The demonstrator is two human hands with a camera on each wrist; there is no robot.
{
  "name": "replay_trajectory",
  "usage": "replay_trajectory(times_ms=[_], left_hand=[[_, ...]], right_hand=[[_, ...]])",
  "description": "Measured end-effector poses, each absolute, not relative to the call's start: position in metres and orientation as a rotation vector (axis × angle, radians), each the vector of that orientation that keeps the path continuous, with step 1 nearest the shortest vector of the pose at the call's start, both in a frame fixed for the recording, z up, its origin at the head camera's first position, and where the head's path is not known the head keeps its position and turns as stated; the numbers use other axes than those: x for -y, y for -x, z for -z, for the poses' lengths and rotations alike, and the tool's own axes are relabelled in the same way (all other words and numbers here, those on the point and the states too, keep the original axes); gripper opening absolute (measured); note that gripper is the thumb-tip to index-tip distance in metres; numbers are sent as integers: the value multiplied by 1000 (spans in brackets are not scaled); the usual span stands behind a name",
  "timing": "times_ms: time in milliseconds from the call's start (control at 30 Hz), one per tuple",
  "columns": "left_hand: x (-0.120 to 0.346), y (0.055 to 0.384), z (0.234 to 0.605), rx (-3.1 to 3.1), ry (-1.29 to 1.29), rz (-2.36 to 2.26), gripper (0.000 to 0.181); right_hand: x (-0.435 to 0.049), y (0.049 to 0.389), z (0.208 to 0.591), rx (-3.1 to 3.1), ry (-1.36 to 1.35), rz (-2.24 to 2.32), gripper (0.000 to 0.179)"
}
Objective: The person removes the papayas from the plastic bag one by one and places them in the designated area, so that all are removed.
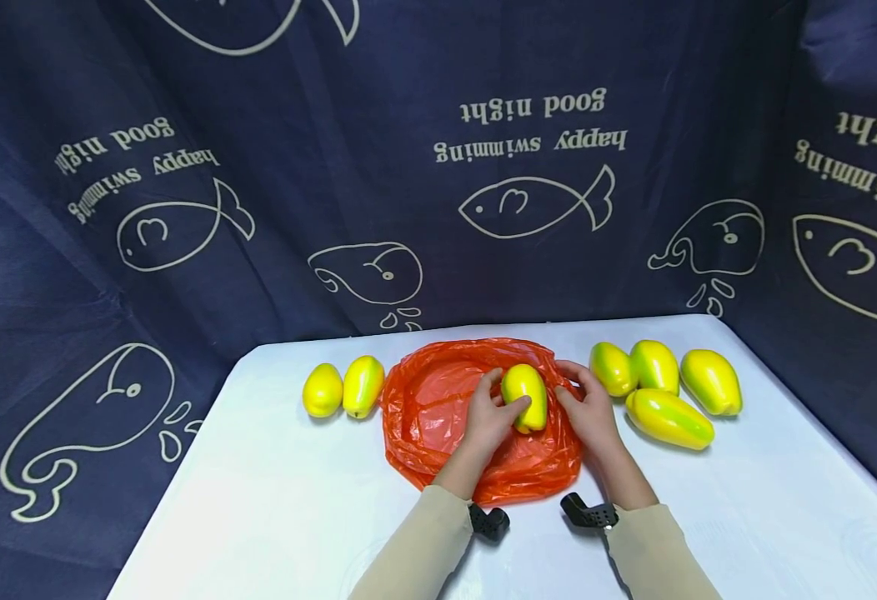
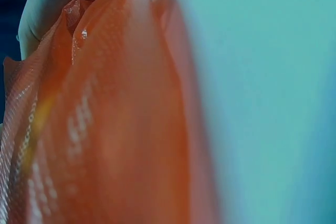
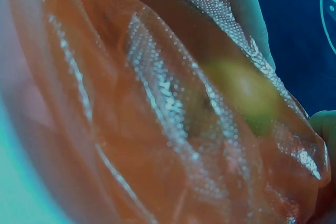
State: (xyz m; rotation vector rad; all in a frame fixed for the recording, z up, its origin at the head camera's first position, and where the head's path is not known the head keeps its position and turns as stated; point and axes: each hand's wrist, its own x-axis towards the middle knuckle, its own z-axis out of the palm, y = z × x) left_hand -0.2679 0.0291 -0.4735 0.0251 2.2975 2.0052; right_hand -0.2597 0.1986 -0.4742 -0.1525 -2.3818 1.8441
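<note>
In the head view, a red plastic bag (image 1: pixel 438 417) lies spread open on the white table, its rim rolled and crumpled. My left hand (image 1: pixel 493 417) reaches over the bag and holds a yellow-green, papaya-like fruit (image 1: pixel 525 392), the thumb across its near side. At the bag's right rim, my right hand (image 1: pixel 588 408) grips the plastic between thumb and fingers. Seen from the right wrist, the bag (image 3: pixel 157 119) fills most of the view, with a blurred yellow-green fruit (image 3: pixel 247 90) showing through. The bag (image 2: pixel 121 103) also hides most of the left hand (image 2: pixel 50 6) in the left wrist view.
Two similar yellow fruits (image 1: pixel 363 387) stand left of the bag. Several more, among them a long one (image 1: pixel 669 418) lying on its side, are to the right. Behind the white table (image 1: pixel 258 500) hangs a dark blue cloth (image 1: pixel 378 167) with fish drawings.
</note>
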Motion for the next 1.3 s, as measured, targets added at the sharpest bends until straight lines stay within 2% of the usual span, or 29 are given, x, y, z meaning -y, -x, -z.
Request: replay_trajectory(times_ms=[367,1300], left_hand=[[-32,267,474,-2278,-43,-1973,77],[-23,268,466,-2155,12,-2146,76]], right_hand=[[-197,260,473,2384,182,-1851,45],[-198,260,475,2426,136,-1756,44]])
